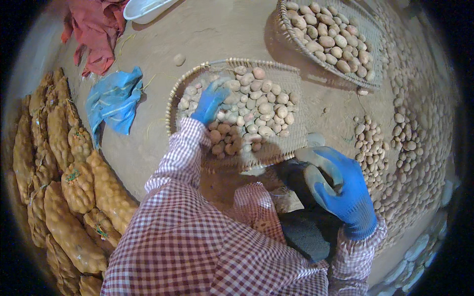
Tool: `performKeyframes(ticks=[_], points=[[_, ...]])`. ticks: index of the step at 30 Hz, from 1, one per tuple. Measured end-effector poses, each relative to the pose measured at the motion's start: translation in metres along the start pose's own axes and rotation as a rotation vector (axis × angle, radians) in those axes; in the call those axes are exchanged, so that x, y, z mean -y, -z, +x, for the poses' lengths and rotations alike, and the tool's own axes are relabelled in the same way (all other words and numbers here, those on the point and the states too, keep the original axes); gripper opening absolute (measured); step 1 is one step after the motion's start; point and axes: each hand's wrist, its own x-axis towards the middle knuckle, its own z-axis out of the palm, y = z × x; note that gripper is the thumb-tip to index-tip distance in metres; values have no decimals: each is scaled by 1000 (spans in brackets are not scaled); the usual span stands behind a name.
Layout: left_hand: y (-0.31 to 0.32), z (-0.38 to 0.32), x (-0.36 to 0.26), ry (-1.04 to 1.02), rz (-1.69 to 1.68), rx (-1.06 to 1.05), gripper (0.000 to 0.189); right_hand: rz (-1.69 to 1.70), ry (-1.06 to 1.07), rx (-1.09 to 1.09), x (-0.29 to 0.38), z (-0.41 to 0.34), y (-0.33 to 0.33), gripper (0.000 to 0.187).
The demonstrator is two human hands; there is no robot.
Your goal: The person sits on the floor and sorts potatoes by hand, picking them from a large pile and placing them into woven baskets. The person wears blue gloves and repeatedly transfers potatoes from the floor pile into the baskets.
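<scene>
A shallow woven basket (300, 122) of potatoes sits in front of me, its raised rim curving around the left side. My left hand (212, 100), in a blue work glove with a dusty palm side, reaches over the left part of the potato pile (264, 108). Its fingers are blurred among the potatoes, and whether they grip one is unclear. My right hand (339, 185), gloved the same way, is near the basket's right front corner. Its fingers are bent, with a gap between thumb and fingers and nothing visible inside.
Another woven basket (376, 48) of potatoes stands at the upper right. Loose potatoes (414, 177) cover the floor at right. Full mesh sacks (70, 222) lie at left. A blue sack (114, 101), red cloth (96, 33) and white basin (144, 11) lie beyond.
</scene>
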Motion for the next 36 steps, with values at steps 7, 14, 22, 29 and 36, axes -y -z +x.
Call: performKeyframes(ticks=[7, 14, 22, 29, 36], points=[[-56, -90, -56, -280, 243, 274, 61, 112, -256, -47, -11, 13, -32, 48], [-135, -147, -99, -486, 234, 515, 59, 608, -387, -86, 7, 16, -43, 53], [-139, -195, -113, -68, -601, 607, 52, 641, -150, -267, 2, -11, -33, 43], [-123, -197, -110, 106, -746, 533, 56, 1278, -147, -370, 22, -32, -36, 46], [-121, -189, -98, 332, -973, 576, 61, 1014, -181, -382, 32, -35, -41, 40]])
